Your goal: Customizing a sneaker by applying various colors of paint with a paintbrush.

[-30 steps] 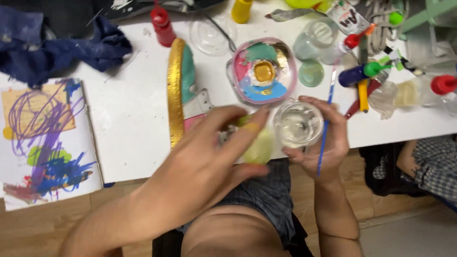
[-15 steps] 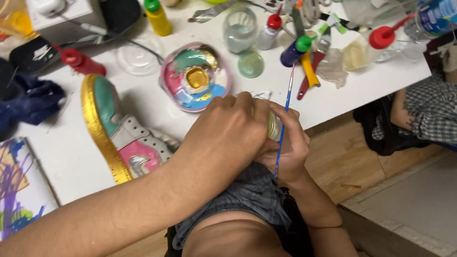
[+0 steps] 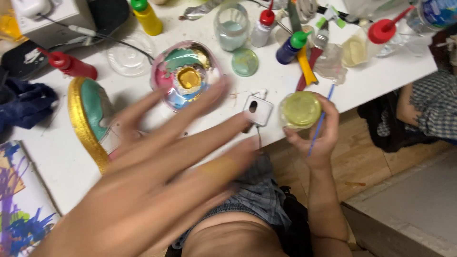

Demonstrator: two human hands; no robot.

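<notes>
1. Right hand (image 3: pixel 316 135): fingers wrapped around a small clear jar with a yellow-smeared lid (image 3: pixel 300 110), held just past the near edge of the white table (image 3: pixel 376 76). A thin blue-handled paintbrush (image 3: pixel 320 123) is pinned in the same grip, slanting down across the fingers.
2. Left hand (image 3: pixel 162 176): close to the camera and blurred, fingers spread wide and released, holding nothing. It hangs above the table edge.
3. Beyond the left fingertips, a round palette bowl caked with pink, green, blue and gold paint (image 3: pixel 186 74) sits on the table.
4. A small white square device with a cord (image 3: pixel 257 109) lies just beside the jar.
5. An oval gold-rimmed, teal-painted piece (image 3: pixel 88 119) lies partly under the left hand.
6. Further back: red squeeze bottle (image 3: pixel 71 65), yellow bottle with green cap (image 3: pixel 146 16), glass jar of pale water (image 3: pixel 232 28).
</notes>
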